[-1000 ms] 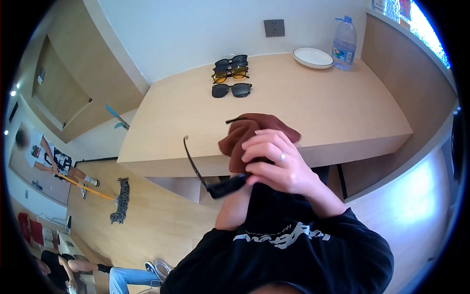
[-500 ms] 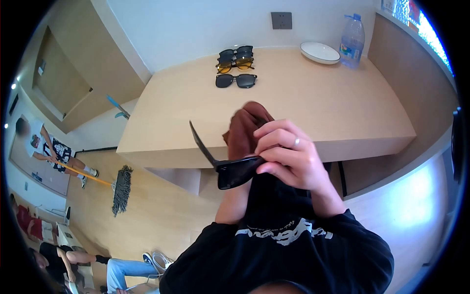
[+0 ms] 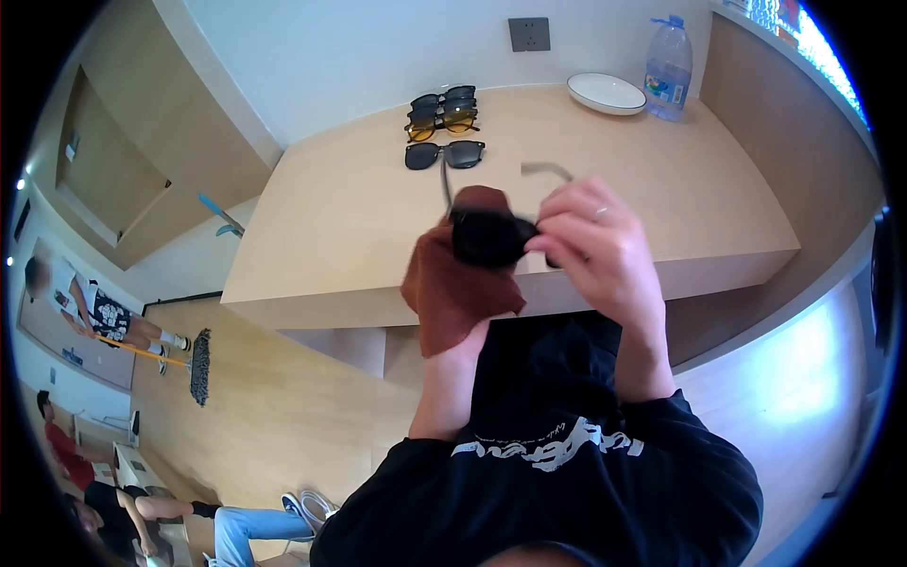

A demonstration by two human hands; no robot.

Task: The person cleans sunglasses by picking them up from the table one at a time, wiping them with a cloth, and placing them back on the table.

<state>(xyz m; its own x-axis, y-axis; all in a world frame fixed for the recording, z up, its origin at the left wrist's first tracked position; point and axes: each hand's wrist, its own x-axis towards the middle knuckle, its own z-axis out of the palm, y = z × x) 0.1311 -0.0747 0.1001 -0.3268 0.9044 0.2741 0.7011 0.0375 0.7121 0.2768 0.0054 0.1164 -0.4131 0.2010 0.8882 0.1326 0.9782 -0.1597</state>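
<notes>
A pair of black sunglasses [image 3: 487, 236] is held up over the table's front edge, its temples pointing up and away. My right hand [image 3: 605, 236], a ring on one finger, pinches the sunglasses at their right side. On the left, a brown cloth [image 3: 460, 302] wraps my left hand [image 3: 461, 348], whose fingers are hidden beneath it. The cloth lies behind and against the left lens. Farther back on the table are dark sunglasses [image 3: 444, 155], a yellow-lensed pair [image 3: 442, 126] and more dark sunglasses [image 3: 444, 96], lined up in a column.
A white plate [image 3: 607, 95] and a large plastic water bottle [image 3: 668, 71] stand at the back right of the wooden table [image 3: 652, 189]. A wooden panel [image 3: 794, 132] bounds its right side. Leftward, a person [image 3: 90, 302] holds a mop [image 3: 199, 369]; other people sit lower left.
The sunglasses have moved up and turned, so both temples now point away. My left hand with the cloth has come round into view on the left. The mop has shifted left.
</notes>
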